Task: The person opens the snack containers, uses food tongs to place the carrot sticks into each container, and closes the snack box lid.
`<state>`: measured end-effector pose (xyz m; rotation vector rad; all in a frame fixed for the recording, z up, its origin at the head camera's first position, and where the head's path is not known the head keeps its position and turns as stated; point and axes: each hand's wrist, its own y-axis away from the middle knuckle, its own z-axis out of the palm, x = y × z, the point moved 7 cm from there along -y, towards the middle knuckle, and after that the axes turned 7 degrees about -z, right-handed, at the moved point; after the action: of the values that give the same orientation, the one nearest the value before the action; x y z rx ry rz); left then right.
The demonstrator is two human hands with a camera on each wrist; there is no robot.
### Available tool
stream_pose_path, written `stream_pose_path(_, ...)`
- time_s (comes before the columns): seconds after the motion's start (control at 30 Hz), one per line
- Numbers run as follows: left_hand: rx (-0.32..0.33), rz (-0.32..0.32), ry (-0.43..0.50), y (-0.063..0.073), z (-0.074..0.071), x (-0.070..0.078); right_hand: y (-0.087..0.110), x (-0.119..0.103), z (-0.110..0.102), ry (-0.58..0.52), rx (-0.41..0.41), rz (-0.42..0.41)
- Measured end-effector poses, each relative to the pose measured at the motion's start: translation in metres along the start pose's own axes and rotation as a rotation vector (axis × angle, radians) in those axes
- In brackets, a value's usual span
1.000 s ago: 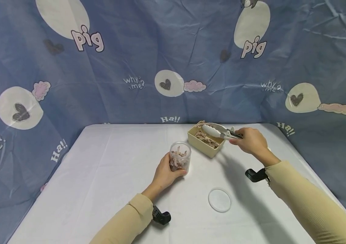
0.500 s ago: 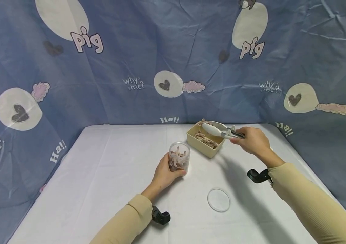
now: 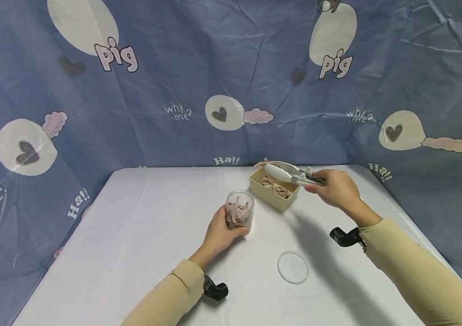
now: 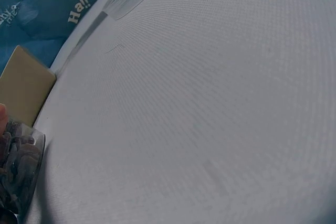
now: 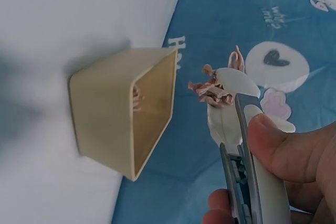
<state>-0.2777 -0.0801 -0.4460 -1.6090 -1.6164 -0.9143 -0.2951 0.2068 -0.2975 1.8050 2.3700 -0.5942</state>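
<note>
My left hand (image 3: 220,231) grips a clear plastic jar (image 3: 240,213) from its left side; the jar stands uncovered with pinkish-brown dried strips inside. In my right hand (image 3: 334,188) is a pair of tongs (image 3: 277,172) with white tips, held by the handles. Between the tips, a clump of curled strips (image 5: 212,90) is caught, plainly visible in the right wrist view. These tips are over the far left side of a beige rectangular box (image 3: 269,195), above its rim. More strips (image 3: 274,186) lie inside that box.
A clear round lid (image 3: 292,268) lies flat on the white tablecloth (image 3: 165,217), in front of the box and right of the jar. Behind the table hangs a blue printed curtain (image 3: 182,68).
The tongs have lifted slightly and shifted left with the strips between their tips, from over the box toward its left rim. My left hand and the jar stay in place.
</note>
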Motion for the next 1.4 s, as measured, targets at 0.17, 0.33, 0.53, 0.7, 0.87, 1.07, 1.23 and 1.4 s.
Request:
stream_pose_path(0.17,-0.001,-0.007,0.004,-0.001,0.001,-0.002,0.003,-0.011,-0.003,-0.007,0.013,-0.026)
stream_pose_path(0.33,-0.001,-0.004,-0.004,-0.001,0.001,-0.002,0.005,-0.021,-0.005,-0.009,0.02,-0.053)
stream_pose_path(0.53,0.006,-0.001,-0.01,-0.001,0.001,-0.003,0.007,-0.031,-0.007,-0.01,0.017,-0.082)
stream_pose_path(0.7,0.004,0.006,-0.01,-0.001,0.0,-0.002,0.01,-0.038,-0.009,-0.027,0.024,-0.103)
stream_pose_path(0.87,0.008,0.015,-0.008,-0.001,0.0,-0.002,0.012,-0.045,-0.009,-0.046,0.03,-0.123)
stream_pose_path(1.07,0.01,0.018,0.003,0.0,0.0,-0.002,0.016,-0.054,-0.006,-0.066,0.01,-0.14)
stream_pose_path(1.23,0.006,0.02,-0.002,0.0,0.001,-0.002,0.019,-0.061,-0.001,-0.079,-0.012,-0.153)
stream_pose_path(1.4,0.007,0.029,-0.004,0.001,0.001,0.0,0.022,-0.067,0.002,-0.071,-0.009,-0.163)
